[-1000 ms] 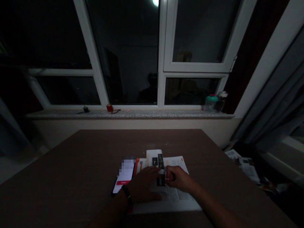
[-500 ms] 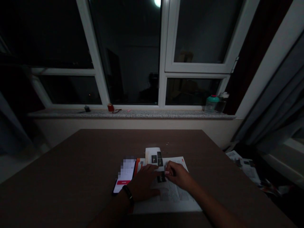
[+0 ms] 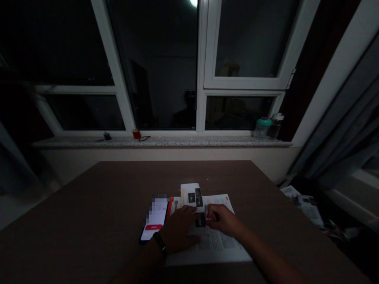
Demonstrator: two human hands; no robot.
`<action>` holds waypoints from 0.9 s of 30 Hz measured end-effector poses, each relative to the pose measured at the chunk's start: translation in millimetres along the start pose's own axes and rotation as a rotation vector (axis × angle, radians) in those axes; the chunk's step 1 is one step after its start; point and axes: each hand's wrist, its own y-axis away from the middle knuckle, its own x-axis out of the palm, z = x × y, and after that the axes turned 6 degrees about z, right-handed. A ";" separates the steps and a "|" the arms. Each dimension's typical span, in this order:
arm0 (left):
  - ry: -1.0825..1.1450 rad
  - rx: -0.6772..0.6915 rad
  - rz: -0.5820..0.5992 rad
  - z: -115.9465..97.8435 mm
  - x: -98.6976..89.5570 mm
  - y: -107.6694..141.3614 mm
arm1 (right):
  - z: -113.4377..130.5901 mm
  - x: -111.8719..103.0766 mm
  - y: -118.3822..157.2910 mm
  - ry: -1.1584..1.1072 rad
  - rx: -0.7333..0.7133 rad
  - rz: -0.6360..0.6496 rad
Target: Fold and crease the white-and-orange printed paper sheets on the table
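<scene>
My left hand (image 3: 180, 228), with a dark band on its wrist, lies flat with its fingers stretched over a narrow printed paper strip (image 3: 190, 190). Dark pictures show on the strip, which rests on a larger printed sheet or booklet (image 3: 220, 250) with an orange left edge. At the strip's right edge my right hand (image 3: 222, 219) is closed in a pinch. A small reddish thing shows between its fingers, mostly hidden and too dim to name. Just left of the booklet lies a lit phone (image 3: 156, 217).
The brown table (image 3: 118, 189) reaches to the wall below the window. On the speckled sill (image 3: 183, 142) stand a bottle with a green lid (image 3: 262, 128), a clear bottle (image 3: 276, 126) and a small red jar (image 3: 136, 134). Papers (image 3: 308, 207) lie beyond the table's right edge.
My right hand has turned slightly, and more of the reddish thing shows in its fingers. The left hand stays pressed on the strip. The view has shifted a little.
</scene>
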 end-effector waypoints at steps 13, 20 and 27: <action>-0.029 0.013 -0.015 4.4 1.0 -1.1 | 6.0 -2.1 13.2 -0.058 -0.015 0.176; -0.010 0.057 0.025 17.1 2.5 -3.5 | 7.5 -3.3 10.2 0.025 -0.055 0.111; 0.005 0.085 0.086 25.8 0.2 -5.3 | -0.6 0.3 -0.7 0.083 -0.062 -0.034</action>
